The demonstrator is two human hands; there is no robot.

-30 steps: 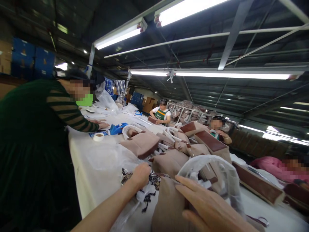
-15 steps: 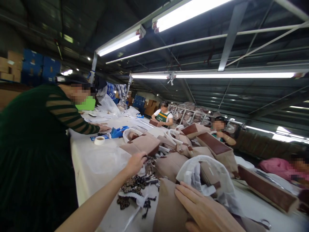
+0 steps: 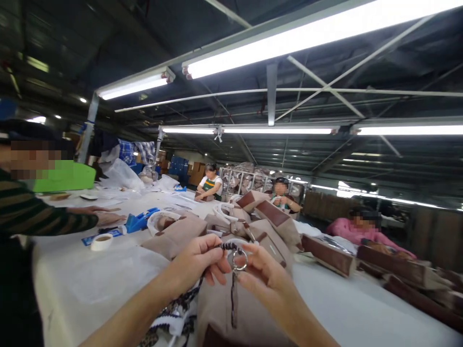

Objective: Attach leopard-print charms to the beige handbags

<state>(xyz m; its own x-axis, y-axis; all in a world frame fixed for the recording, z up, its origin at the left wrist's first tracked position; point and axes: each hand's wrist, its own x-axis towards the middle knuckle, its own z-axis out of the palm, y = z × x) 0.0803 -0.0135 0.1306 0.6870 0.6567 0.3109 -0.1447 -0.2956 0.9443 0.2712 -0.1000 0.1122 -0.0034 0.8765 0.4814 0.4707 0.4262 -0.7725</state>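
Here the left hand (image 3: 197,260) is pinching a dark beaded cord (image 3: 227,246), thumb and forefinger closing on it, other fingers hanging loosely curled. The right hand (image 3: 269,279) is meeting it at the silver ring (image 3: 240,260), thumb and fingers partly spread around the metal; whether they are gripping it, one cannot tell. Below the ring a thin dark strap (image 3: 234,306) is dangling in front of a tan handbag (image 3: 213,303), well in from the worktable's (image 3: 47,274) left edge. More patterned straps (image 3: 170,315) are lying just left of that bag. Nearer the left edge, a white tape roll (image 3: 102,242) is sitting beside a blue tape dispenser (image 3: 140,220), and a co-worker's striped sleeve (image 3: 54,219) is reaching over that edge.
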